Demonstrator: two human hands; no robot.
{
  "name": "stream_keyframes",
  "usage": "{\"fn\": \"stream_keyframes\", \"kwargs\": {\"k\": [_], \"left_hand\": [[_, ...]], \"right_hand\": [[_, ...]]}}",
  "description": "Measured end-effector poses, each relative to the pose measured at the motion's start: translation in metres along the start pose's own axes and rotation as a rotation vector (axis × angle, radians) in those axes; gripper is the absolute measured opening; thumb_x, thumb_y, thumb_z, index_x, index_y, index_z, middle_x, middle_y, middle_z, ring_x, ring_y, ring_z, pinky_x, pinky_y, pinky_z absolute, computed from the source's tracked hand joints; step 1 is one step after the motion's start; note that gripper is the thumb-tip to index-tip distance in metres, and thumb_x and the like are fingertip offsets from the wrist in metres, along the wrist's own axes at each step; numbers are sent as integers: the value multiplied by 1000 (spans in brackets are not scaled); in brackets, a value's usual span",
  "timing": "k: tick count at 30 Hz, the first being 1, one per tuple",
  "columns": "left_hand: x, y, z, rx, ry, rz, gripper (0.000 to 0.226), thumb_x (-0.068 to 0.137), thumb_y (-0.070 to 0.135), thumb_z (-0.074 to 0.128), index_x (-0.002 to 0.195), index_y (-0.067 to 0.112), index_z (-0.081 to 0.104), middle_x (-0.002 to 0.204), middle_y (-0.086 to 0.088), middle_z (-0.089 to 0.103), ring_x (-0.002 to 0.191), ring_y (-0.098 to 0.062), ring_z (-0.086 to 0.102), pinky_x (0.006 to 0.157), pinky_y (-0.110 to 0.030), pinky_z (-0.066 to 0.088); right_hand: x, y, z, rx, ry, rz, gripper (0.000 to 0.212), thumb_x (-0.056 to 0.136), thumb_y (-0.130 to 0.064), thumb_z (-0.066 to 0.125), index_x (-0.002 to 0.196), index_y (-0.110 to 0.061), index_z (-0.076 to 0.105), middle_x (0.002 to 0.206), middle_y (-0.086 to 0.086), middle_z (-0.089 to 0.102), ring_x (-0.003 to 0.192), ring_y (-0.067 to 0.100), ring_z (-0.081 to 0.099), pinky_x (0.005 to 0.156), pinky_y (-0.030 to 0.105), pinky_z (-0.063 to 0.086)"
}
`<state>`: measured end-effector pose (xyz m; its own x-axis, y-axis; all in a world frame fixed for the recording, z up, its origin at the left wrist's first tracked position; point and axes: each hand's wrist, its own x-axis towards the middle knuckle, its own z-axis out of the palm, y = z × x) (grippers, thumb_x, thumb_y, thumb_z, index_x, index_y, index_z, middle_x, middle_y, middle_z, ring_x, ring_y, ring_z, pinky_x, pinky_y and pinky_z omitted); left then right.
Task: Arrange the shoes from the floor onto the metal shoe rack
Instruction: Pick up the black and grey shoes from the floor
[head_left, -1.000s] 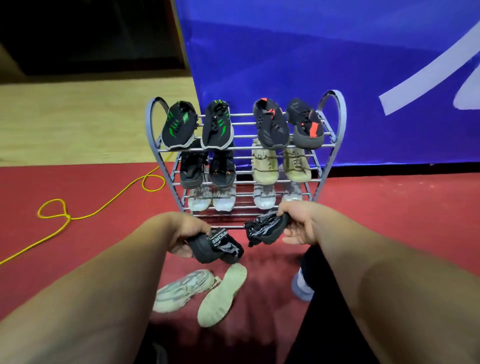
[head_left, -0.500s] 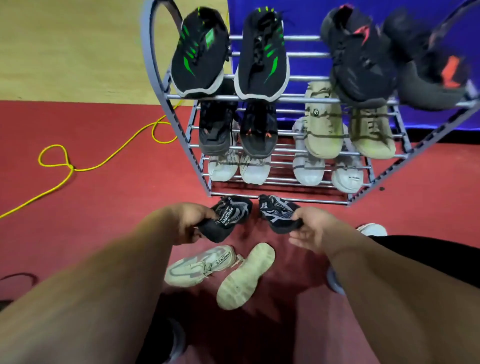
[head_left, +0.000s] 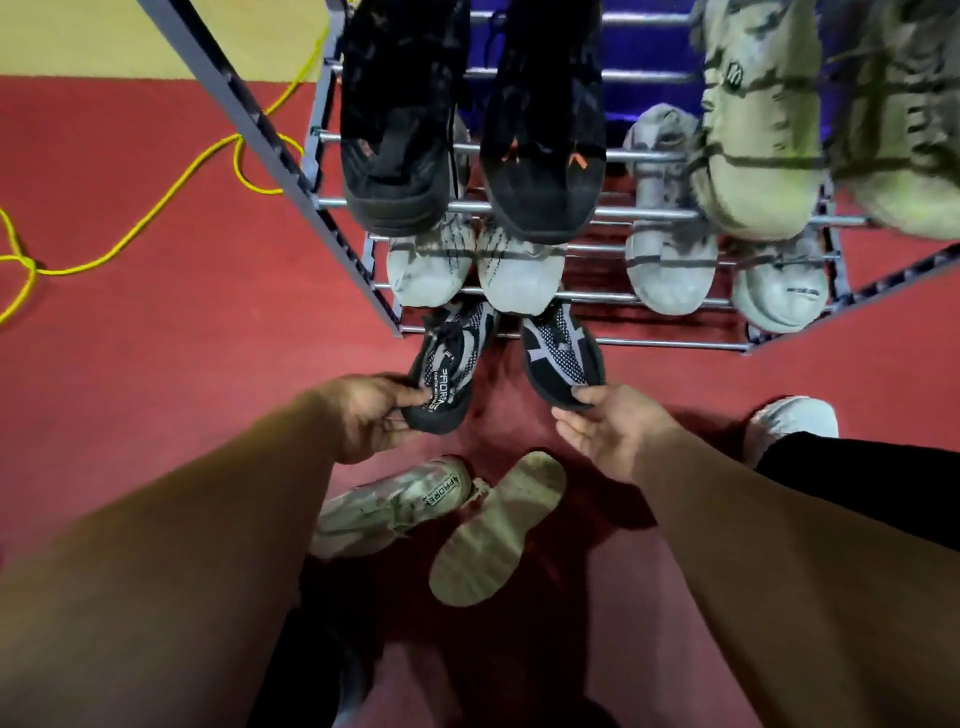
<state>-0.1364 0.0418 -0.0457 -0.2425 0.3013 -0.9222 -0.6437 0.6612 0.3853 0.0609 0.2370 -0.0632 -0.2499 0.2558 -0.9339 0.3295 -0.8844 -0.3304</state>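
My left hand (head_left: 371, 415) grips the heel of a black-and-white knit shoe (head_left: 449, 364). My right hand (head_left: 605, 434) pinches the heel of its mate (head_left: 561, 353). Both toes point under the lowest bar of the metal shoe rack (head_left: 670, 343), at its left half. The tiers above hold white, black and beige pairs. Two pale shoes lie on the red floor between my arms: one on its side (head_left: 395, 501), the other sole-up (head_left: 498, 527).
A yellow cable (head_left: 156, 218) loops over the red floor at the left, running behind the rack's left leg. My own white shoe (head_left: 795, 418) stands at the right near the rack's right foot. A blue banner hangs behind the rack.
I have leaned down and closer to the rack. Both hands have carried the black-and-white shoes forward and down, from in front of the rack to its lowest bar.
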Motion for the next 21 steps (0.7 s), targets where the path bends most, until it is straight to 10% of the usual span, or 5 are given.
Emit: {"fn": "stream_keyframes", "kwargs": {"k": [7, 21], "left_hand": [[44, 34, -5, -106, 58, 113, 10, 97, 8, 62, 97, 17, 65, 98, -5, 71, 86, -19, 67, 92, -39, 55], [92, 27, -21, -201, 60, 96, 11, 98, 11, 63, 108, 16, 61, 104, -9, 73, 87, -21, 71, 83, -36, 58]], "right_hand": [[34, -17, 47, 114, -61, -70, 28, 104, -2, 47, 118, -23, 59, 112, 8, 72, 81, 17, 70, 97, 38, 52], [88, -15, 86, 27, 18, 14, 31, 105, 0, 40, 134, 2, 51, 119, 15, 65, 115, 29, 66, 94, 38, 55]]}}
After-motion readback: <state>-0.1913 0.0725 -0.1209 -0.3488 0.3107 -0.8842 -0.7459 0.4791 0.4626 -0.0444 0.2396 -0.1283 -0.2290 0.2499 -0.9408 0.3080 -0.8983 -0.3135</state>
